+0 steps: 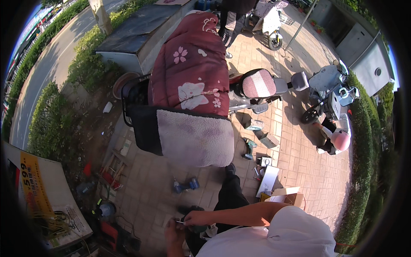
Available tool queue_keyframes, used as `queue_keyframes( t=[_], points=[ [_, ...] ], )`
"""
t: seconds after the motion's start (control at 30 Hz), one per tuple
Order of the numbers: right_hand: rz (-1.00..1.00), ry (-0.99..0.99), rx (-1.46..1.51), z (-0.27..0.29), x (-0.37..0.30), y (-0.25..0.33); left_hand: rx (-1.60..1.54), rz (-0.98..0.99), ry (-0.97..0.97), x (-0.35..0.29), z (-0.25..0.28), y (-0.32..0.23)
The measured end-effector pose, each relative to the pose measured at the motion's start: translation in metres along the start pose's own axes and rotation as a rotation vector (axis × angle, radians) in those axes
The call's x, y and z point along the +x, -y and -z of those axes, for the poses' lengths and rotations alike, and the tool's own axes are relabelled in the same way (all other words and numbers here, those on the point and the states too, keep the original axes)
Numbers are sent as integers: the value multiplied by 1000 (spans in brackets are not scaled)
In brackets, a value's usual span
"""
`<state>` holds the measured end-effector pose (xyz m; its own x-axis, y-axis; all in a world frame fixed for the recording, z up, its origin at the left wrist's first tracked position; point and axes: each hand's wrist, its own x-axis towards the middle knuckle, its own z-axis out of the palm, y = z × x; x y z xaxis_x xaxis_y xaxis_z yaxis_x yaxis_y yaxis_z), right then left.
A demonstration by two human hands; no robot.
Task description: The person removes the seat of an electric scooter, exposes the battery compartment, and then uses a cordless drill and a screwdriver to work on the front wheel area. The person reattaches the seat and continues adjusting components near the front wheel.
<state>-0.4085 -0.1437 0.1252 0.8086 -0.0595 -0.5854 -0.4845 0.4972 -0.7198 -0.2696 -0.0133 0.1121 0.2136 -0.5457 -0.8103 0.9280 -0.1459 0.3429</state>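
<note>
Okay, scooter (259, 83) with red quilt (188, 70) blocks ahead, blue drill (186, 186) on paving (150, 201) before it; right hand (195, 217) pinches thin pale stick (180, 222) near-closed, beside curled left hand (173, 235), whose hold I can't tell.

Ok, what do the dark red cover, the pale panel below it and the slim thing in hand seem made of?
Dark red cover: padded fabric, probably synthetic, given the puffy folds and printed pattern. Pale panel: likely fleece or short plush, matte, with a patchy nap. Slim thing: pale, but too small to tell metal from plastic.
</note>
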Motion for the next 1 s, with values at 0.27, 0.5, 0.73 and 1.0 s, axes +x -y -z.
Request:
queue_keyframes(
  t=[0.27,0.5,0.73,1.0],
  points=[
    [79,-122,-300,-75,64,57,99,-38,72,0,53,-105],
    [199,-187,-390,-93,120,86,173,-71,56,11,75,-171],
    [314,-99,62,-102,196,105,145,-38,49,43,77,-244],
    [259,-645,-25,-104,258,204,583,-327,79,113,8,-388]
  ],
)
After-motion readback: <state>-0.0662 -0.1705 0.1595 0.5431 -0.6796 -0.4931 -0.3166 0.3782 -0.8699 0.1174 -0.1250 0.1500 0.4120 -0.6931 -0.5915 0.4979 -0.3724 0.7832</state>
